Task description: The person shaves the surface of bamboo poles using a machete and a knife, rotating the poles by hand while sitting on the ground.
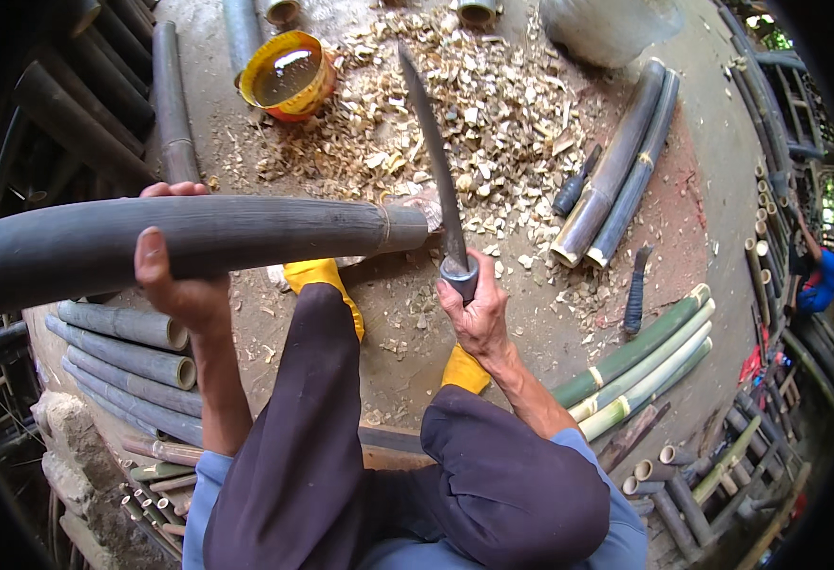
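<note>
A thick dark bamboo pole (284, 226) reaches in from the left edge, its end near the middle of the head view. My left hand (184, 271) is wrapped round it from below, thumb on the near side and fingertips over the far side. In my right hand (479, 309) is a long, slightly curved knife (431, 142), gripped by its handle with the blade pointing up and away. The blade stands beside the pole's cut end; whether they touch I cannot tell. Pale wood chips (493, 114) cover the ground beyond.
A yellow and red bowl (320, 90) of liquid stands far left. At right lie two dark bamboo lengths (616, 161), a dark-handled tool (636, 290) and green bamboo pieces (635, 356). More bamboo (127, 356) lies left. A person in blue (818, 283) is at the far right.
</note>
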Tool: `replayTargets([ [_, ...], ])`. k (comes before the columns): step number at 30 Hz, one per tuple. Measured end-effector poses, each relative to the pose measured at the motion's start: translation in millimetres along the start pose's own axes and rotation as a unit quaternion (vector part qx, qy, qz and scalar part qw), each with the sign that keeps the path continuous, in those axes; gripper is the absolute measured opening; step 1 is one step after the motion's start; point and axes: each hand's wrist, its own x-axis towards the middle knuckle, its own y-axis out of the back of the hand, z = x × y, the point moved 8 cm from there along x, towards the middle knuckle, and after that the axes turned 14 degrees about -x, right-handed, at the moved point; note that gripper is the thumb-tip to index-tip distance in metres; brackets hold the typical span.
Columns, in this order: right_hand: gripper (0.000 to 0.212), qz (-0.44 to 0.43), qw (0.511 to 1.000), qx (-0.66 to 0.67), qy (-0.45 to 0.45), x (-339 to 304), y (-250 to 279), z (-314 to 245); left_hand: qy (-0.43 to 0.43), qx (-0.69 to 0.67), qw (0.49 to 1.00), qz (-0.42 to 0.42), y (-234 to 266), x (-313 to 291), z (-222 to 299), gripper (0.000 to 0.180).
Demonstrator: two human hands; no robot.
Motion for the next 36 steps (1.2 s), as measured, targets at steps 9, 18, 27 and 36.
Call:
replayTargets([
  [9, 0.034, -0.091, 0.994, -0.033, -0.048, 35.4, -31.3, 49.2, -0.042, 0.025, 0.996, -0.07, -39.3, 1.0, -1.8, 0.057],
  [18, 0.035, -0.007, 0.996, -0.062, 0.064, 35.1, -23.6, 30.6, -0.024, 0.064, 0.997, -0.043, -45.4, 5.4, -3.1, 0.059],
  [27, 0.035, 0.034, 0.996, 0.031, 0.077, 30.4, 6.2, -7.8, -0.042, 0.023, 0.995, -0.092, -27.1, 15.4, 5.0, 0.06],
  [36, 0.034, -0.132, 0.989, -0.021, -0.058, 40.0, -23.8, 31.0, -0.03, 0.028, 0.992, -0.121, -24.4, 15.9, 6.7, 0.069],
])
